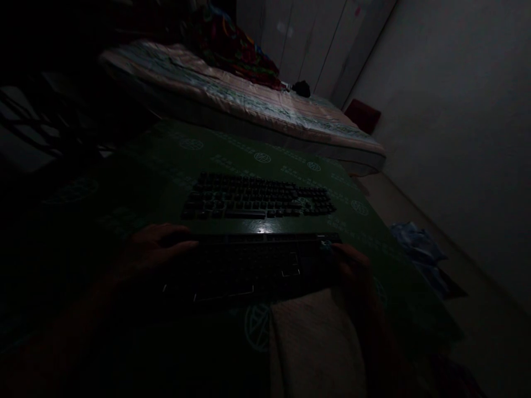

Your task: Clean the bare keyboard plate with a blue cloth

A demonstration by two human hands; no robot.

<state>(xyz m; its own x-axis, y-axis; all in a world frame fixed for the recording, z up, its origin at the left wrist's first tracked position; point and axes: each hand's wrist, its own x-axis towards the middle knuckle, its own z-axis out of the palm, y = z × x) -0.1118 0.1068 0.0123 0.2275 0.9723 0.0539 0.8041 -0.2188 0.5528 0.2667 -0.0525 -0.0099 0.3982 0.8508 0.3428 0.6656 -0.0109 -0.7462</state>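
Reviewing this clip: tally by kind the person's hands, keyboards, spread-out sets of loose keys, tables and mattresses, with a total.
Hands: 2 (left hand, right hand)
Keyboard: 1
Set of loose keys: 1
Table: 1
Mattress: 1
Total: 6

Keycaps [253,196] Holding Formation on the Green Table [224,157]!

The tabletop is showing off pale round emblems [261,158], and across its middle those loose black caps are lying in keyboard-order rows! Just nearer, a dark keyboard [249,265] is stretching alongside, dim at its edges, while a pale cloth [317,348] is lying at the near side.
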